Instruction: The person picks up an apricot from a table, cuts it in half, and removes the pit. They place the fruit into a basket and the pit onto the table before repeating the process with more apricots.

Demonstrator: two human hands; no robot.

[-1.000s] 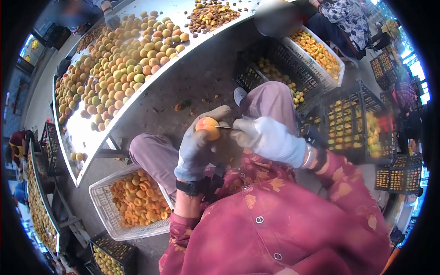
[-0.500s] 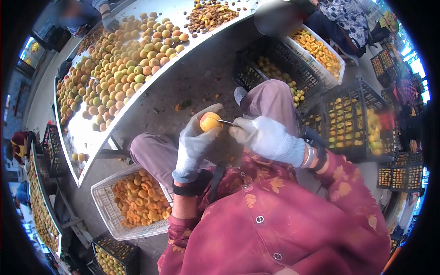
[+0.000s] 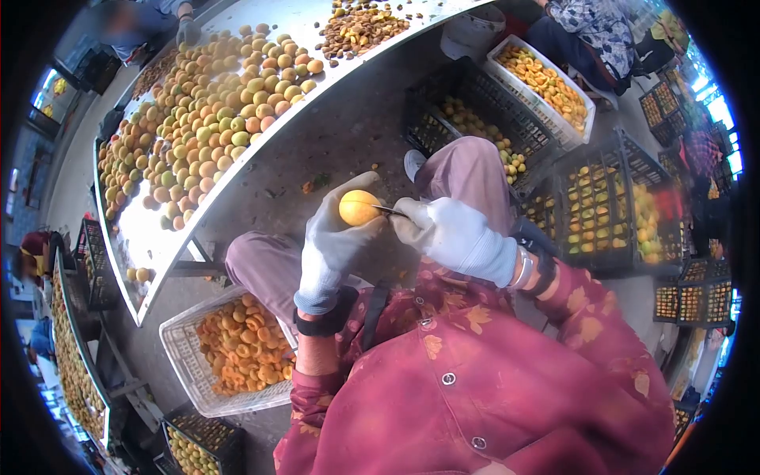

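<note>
The gloved fingers (image 3: 360, 184) of the left hand (image 3: 336, 237) curl round a yellow apricot (image 3: 359, 207), thumb over the top and the others cupped beneath, so the fruit sits firm and its right side is left bare to the blade. The right hand (image 3: 459, 233) is clenched on a small knife (image 3: 389, 210); only the thin blade shows past the glove, its tip touching the apricot's right side. Both hands hold the fruit in the air above the person's lap, between the knees, well clear of the table (image 3: 150, 237).

Below the left knee, on the floor, stands a white crate (image 3: 178, 360) of halved apricots, close under the hands, likely so cut pieces can drop straight in. The table runs along the upper left, its near edge beyond the knees; whole apricots (image 3: 214, 111) cover its top, and a heap of brown pits (image 3: 360, 24) lies toward its far right end. Black crates (image 3: 475, 119) of whole fruit stand to the right of the right knee, and beyond them a second white crate (image 3: 574, 134) of halves.
</note>
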